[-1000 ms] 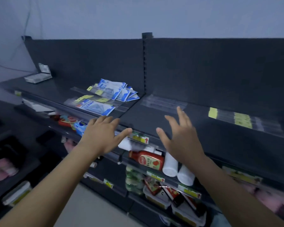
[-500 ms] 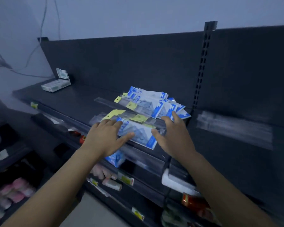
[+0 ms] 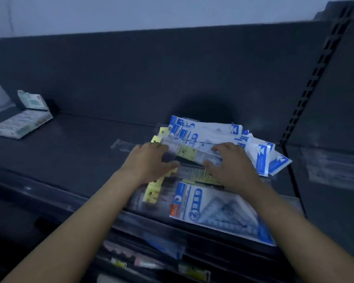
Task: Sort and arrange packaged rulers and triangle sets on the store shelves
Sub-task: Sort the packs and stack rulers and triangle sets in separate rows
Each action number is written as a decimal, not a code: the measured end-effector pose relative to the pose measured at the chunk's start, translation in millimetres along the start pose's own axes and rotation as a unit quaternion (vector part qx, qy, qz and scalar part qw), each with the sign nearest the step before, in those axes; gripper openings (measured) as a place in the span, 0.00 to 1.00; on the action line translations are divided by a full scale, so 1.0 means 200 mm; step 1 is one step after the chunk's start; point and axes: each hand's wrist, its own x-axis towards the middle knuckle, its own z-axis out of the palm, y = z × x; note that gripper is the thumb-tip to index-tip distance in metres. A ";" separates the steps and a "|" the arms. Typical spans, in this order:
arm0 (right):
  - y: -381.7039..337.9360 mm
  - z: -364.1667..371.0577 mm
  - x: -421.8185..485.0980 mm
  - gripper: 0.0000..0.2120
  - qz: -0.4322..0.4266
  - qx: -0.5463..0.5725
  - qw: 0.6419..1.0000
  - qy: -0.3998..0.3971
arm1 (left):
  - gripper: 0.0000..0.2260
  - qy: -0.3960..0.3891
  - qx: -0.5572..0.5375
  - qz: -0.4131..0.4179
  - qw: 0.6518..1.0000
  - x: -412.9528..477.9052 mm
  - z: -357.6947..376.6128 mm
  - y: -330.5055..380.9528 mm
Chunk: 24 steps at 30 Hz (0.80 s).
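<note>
Here, the left hand [image 3: 149, 160] and right hand [image 3: 231, 167] each clasp one end of a clear ruler pack [image 3: 192, 153] above the pile of triangle sets [image 3: 213, 130] beside the slotted upright [image 3: 307, 94]. One triangle set [image 3: 219, 213] overhangs the front edge; bare shelf [image 3: 70, 152] stretches left.

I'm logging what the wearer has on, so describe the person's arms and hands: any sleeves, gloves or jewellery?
Both forearms are bare, with no sleeves in view. The left hand and right hand wear no gloves, and no watch, bracelet or ring shows, though the picture is dim and blurred.
</note>
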 end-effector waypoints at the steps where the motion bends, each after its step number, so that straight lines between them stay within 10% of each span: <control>1: -0.01 0.02 0.01 0.22 0.016 -0.022 1.000 0.013 | 0.27 0.008 0.001 0.026 1.000 0.06 0.00 -0.03; 10: -0.08 0.06 0.12 0.12 0.154 -0.101 0.983 0.000 | 0.22 -0.042 -0.056 0.155 0.986 0.36 0.04 -0.33; 17: -0.08 -0.01 0.07 0.12 0.137 0.029 0.990 0.032 | 0.27 0.060 -0.161 0.258 0.951 0.43 0.01 -0.22; 24: -0.08 -0.13 0.05 0.05 0.081 0.111 0.982 0.128 | 0.05 -0.005 -0.180 0.305 0.935 0.46 -0.04 -0.11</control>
